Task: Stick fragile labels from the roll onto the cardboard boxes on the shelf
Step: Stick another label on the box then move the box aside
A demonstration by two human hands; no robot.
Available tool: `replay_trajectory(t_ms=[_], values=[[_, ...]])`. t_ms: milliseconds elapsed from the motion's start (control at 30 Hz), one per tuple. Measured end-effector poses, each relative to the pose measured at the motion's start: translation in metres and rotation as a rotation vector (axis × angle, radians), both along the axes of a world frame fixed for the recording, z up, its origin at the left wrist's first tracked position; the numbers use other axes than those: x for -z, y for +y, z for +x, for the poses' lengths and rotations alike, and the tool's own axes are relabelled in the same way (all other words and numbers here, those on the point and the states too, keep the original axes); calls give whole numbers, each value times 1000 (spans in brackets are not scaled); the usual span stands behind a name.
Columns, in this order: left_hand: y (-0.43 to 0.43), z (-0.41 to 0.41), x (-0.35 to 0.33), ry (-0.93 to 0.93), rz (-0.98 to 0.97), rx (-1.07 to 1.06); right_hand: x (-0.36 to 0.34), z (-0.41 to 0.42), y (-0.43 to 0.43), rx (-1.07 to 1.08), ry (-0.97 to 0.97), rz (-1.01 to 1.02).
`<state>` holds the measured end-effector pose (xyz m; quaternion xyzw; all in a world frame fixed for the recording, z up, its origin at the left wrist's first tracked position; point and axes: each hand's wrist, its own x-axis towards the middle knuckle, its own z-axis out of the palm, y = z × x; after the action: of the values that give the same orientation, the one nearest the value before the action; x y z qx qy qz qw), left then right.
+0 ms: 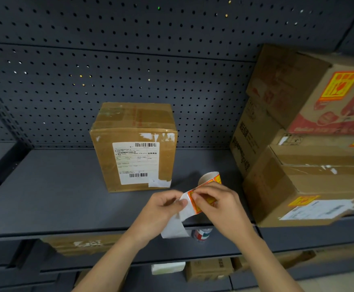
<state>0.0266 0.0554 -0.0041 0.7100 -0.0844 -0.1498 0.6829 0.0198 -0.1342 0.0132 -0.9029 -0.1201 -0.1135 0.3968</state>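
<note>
A brown cardboard box (pixel 135 144) with a white shipping label stands alone in the middle of the dark shelf (pixel 45 197); no fragile label shows on it. In front of it, over the shelf's front edge, my left hand (pixel 161 209) pinches the white backing strip (pixel 177 226) that hangs from the label roll (pixel 210 178). My right hand (pixel 218 205) holds the roll and pinches the corner of an orange-and-yellow fragile label (pixel 195 204) on the strip. At the right is a stack of cardboard boxes (pixel 298 144), each with a fragile label on its front.
Dark pegboard (pixel 129 70) backs the shelf. Lower shelves hold more cardboard boxes (pixel 208 269) and a small red-and-white can (pixel 201 234). The left part of the shelf is bare surface, with a side rail at the far left.
</note>
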Motion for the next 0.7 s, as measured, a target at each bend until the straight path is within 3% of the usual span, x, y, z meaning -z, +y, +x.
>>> replay_trajectory(t_ms=[700], values=[[0,-4,-5,-53,-24,58,6,-6,-4,-108,127,105]])
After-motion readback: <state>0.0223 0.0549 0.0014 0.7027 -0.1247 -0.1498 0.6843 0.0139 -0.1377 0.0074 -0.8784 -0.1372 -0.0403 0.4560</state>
